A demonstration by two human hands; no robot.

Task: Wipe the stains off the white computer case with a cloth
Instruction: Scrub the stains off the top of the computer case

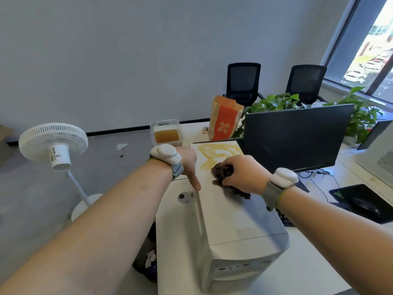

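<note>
The worktop [176, 231] is white and runs from the near edge toward 1 o'clock. On it the white computer case [234, 220] lies on its side, its front panel facing the viewer at 6 o'clock and its broad side panel turned up. Yellow stains [214, 155] streak the far end of that panel, toward 12 o'clock. At 2 o'clock of the case stands a black monitor [295, 137], its back toward the viewer. A white standing fan [54, 143] is on the floor at 9 o'clock. Two black chairs [243, 81] stand by the wall at 12 o'clock, with green plants [276, 103] in front of them. An orange paper bag [225, 120] stands upright beyond the case, and a clear plastic box [167, 133] with brown contents sits just at 9 o'clock of the bag. A black mouse pad [361, 201] lies at 3 o'clock.

The left hand [188, 165] rests on the case's left edge, thumb straight and pointing down the upper panel; its fingers are hidden. The right hand [242, 173] is curled round a dark crumpled cloth [223, 171], pressing it on the panel at the near edge of the stains.
</note>
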